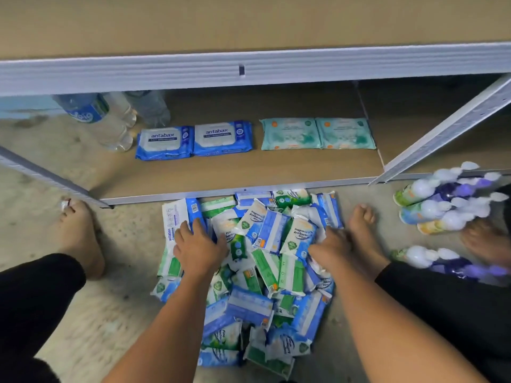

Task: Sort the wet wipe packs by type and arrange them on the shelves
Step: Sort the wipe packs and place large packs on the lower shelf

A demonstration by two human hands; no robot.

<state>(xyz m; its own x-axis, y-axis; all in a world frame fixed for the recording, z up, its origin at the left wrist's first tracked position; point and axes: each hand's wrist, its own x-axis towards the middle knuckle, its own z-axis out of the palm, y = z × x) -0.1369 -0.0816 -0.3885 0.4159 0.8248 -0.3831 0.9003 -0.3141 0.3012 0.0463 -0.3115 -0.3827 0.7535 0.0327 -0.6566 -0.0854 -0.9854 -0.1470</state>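
Note:
A heap of wet wipe packs (262,272) in blue, green and white lies on the floor in front of the bottom shelf (235,172). My left hand (197,248) lies palm down on the left of the heap, fingers spread over a blue pack. My right hand (330,248) is dug into the heap's right side, its fingers hidden among the packs. On the shelf lie two blue Antabax packs (193,140) side by side and two teal packs (318,134) to their right.
Clear water bottles (110,117) stand at the shelf's back left. Spray bottles with white caps (448,200) stand on the floor at the right. My bare feet (80,236) flank the heap. White shelf uprights (448,134) slant at both sides, and an upper shelf edge (249,70) hangs overhead.

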